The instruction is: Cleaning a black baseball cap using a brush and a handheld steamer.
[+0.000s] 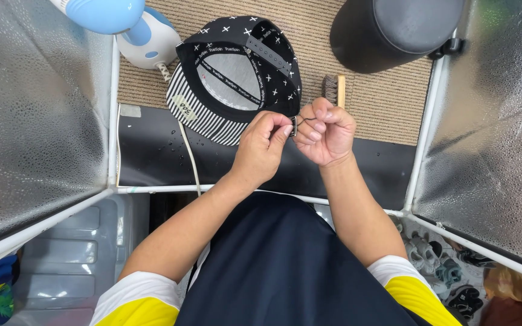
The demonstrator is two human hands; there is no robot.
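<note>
**Hands at the Cap's Back Edge**

Both hands meet just in front of me, over the black mat [152, 154]. With my left hand [261, 148] I pinch a small dark clip [294, 125] between thumb and forefinger. My right hand [327, 133] is curled into a loose fist right beside it, fingertips closed on a thin black cord or wire [307, 119] that runs from the clip. The clip sits at the rim of the black snapback cap [237, 72], which lies upside down, white crosses on its crown and a striped brim toward my left. Beyond the cap lie a blue and white steamer [134, 27], a wooden brush [335, 89] and a black cylinder [388, 30] on the woven mat.
</note>
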